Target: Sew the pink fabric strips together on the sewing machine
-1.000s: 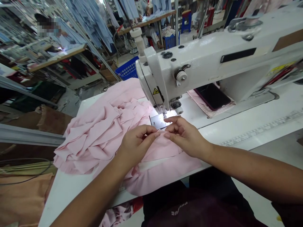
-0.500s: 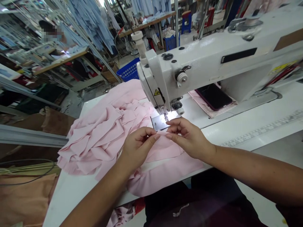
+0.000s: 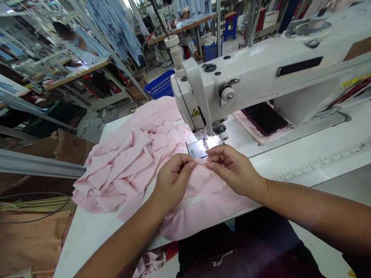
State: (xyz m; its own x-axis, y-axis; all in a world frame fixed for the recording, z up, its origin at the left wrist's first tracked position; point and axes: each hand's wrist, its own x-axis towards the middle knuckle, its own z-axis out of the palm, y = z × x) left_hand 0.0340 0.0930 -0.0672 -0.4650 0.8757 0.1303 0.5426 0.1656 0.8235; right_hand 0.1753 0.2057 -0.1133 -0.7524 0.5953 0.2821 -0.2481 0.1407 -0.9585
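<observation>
My left hand point(image 3: 174, 177) and my right hand point(image 3: 232, 168) each pinch the top edge of a small pink fabric piece point(image 3: 203, 181), fingertips almost meeting. The piece lies on the white table just in front of the needle and presser foot point(image 3: 206, 144) of a white sewing machine point(image 3: 261, 77). A longer pink strip point(image 3: 203, 216) hangs over the table's near edge below my hands.
A heap of pink fabric pieces point(image 3: 127, 162) lies left of the machine. A dark phone point(image 3: 265, 117) rests on pink cloth under the machine arm. A ruler strip point(image 3: 321, 164) runs along the table point(image 3: 290, 154) at right. Orange cloth point(image 3: 31, 243) sits lower left; a blue basket point(image 3: 160, 85) stands behind.
The view has shifted slightly. My hands keep pinching the fabric edge and have lifted it a little nearer the presser foot.
</observation>
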